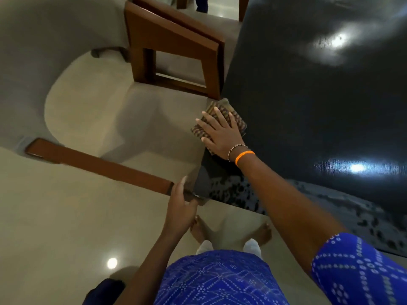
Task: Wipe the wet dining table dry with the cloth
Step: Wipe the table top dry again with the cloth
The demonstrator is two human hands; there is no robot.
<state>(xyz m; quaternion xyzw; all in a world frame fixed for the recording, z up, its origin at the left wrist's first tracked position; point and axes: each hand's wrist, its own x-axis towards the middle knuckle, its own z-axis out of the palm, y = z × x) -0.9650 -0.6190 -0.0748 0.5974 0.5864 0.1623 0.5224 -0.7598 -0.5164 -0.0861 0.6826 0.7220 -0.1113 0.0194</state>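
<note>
The right hand [221,134] lies flat on the cloth [217,121], fingers spread and straight, pressing it onto the dark worktop [308,95] at its left edge, beside a wooden chair [174,56]. The cloth is a folded, striped pad, partly hanging over that edge. The left hand [180,203] rests at the near left corner of the worktop, where another chair's wooden arm [99,164] meets it; its fingers look loosely curved against the corner, though whether its grip truly closes on the edge cannot be told.

As for progress, the job looks only partly done. A band of beaded water [319,201] covers the near strip of the worktop, from the corner by the left hand off to the right. The area around and beyond the cloth looks smooth and glossy, reflecting ceiling lights, with no drops showing there, so that part may be dry or merely filmed; the sheen makes it hard to judge. The wet near strip plainly remains to be wiped, and the far side is too dark to assess.
</note>
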